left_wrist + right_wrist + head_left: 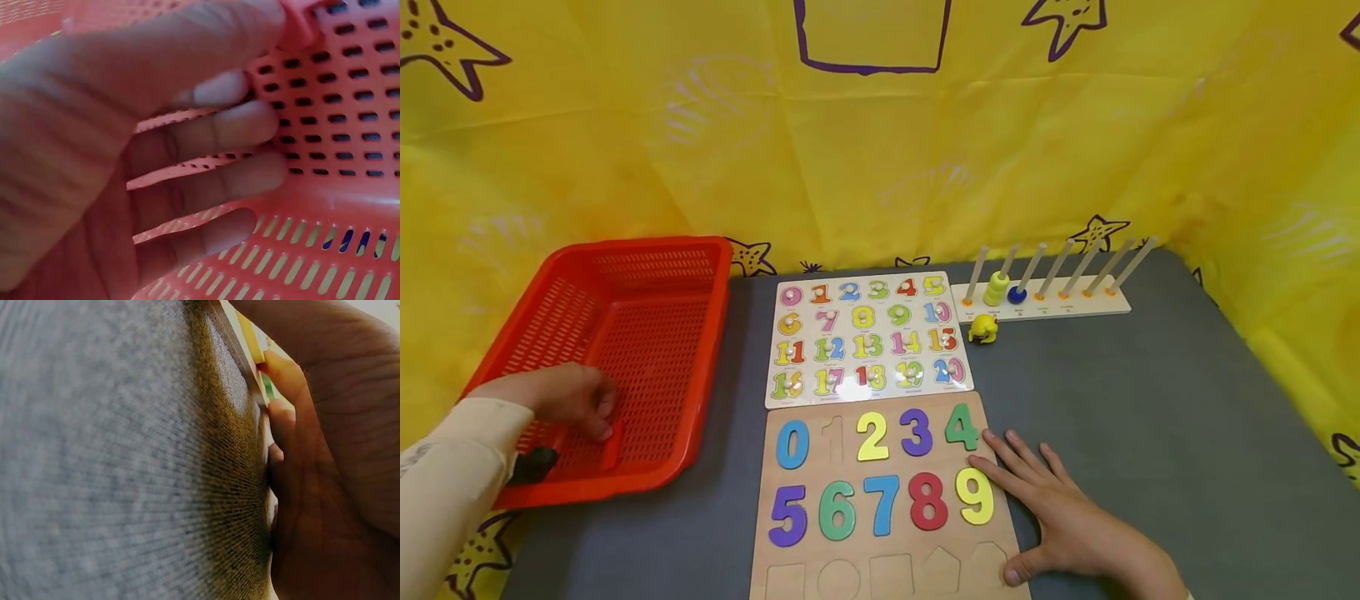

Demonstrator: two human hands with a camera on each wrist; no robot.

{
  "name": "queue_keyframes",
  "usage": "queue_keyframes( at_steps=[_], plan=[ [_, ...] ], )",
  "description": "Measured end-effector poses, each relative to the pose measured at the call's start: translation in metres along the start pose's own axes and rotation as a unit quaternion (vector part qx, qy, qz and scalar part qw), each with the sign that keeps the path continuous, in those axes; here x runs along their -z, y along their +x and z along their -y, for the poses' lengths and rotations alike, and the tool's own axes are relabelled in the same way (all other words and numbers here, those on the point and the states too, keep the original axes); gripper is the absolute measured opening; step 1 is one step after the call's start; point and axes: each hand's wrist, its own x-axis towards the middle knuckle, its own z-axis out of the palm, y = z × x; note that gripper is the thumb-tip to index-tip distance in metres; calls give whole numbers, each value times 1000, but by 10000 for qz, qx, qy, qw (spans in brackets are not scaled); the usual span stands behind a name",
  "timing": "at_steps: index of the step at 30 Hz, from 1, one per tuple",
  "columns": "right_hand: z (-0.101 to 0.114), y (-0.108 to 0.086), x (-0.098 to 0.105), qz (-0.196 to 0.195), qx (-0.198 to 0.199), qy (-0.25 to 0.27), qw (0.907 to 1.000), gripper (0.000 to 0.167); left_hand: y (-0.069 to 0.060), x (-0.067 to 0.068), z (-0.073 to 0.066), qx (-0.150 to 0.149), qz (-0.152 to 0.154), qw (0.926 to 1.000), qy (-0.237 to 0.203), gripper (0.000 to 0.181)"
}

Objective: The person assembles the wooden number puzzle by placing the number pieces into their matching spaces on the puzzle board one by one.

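Inside the red basket (703,392), my left hand (568,398) pinches a narrow red piece (613,446) that looks like a number 1. In the left wrist view the thumb meets one end of the red piece (301,25), while the other fingers are loosely bent over the basket's slotted surface. My right hand (1067,521) lies with fingers spread along the right edge of the wooden number board (853,421). Its fingertips touch the board near the green 4 (962,427) and yellow 9 (975,497). The board's 1 recess (833,439) is bare; the other numbers sit in place.
A white number puzzle (868,333) with pegged pieces adjoins the board's far edge. Behind it at right stands a peg counter (1045,307) with green and blue rings, and a small yellow toy (982,329) beside it. A black object (533,465) lies in the basket's near-left corner.
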Motion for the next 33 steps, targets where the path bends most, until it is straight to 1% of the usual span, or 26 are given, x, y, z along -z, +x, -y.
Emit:
queue_keyframes(
  at_steps=[2,4,7,10,12,14,16,17,19,20,21,24,28,33],
  plan=[
    [0,0,0,18,5,15,10000,120,0,-4,1,58,-24,10000,54,35],
    [0,0,0,9,1,1,10000,121,1,-4,0,90,-70,9998,138,37],
    [0,0,0,6,-18,24,10000,120,3,-3,-2,31,-126,9996,232,38],
    [0,0,1,15,-45,21,10000,120,8,-2,-2,-115,-330,9988,330,38],
    [0,0,1,31,-54,43,10000,120,12,-1,-1,-264,-595,9969,447,36],
    [0,0,1,41,-65,52,10000,120,17,-1,-1,-465,-1001,9922,581,32],
    [0,1,1,39,-55,64,10000,120,22,-1,-3,-623,-1431,9845,799,25],
    [0,1,0,39,-42,74,10000,120,23,-1,-5,-681,-1650,9795,939,23],
    [0,1,0,14,-16,35,10000,120,26,0,-9,-705,-1915,9730,1077,26],
    [-1,0,-1,2,-4,26,10000,120,28,0,-12,-697,-1968,9712,1145,33],
    [-1,-1,-1,-6,-2,21,10000,120,30,1,-14,-663,-1954,9715,1162,42],
    [-1,0,-1,-15,-15,16,10000,120,32,1,-20,-575,-1755,9772,1048,60],
    [-1,0,-1,11,-50,34,10000,120,33,1,-25,-655,-1618,9803,922,68],
    [-1,0,0,24,-53,33,10000,120,28,-1,-26,-633,-1364,9850,844,88]
  ],
)
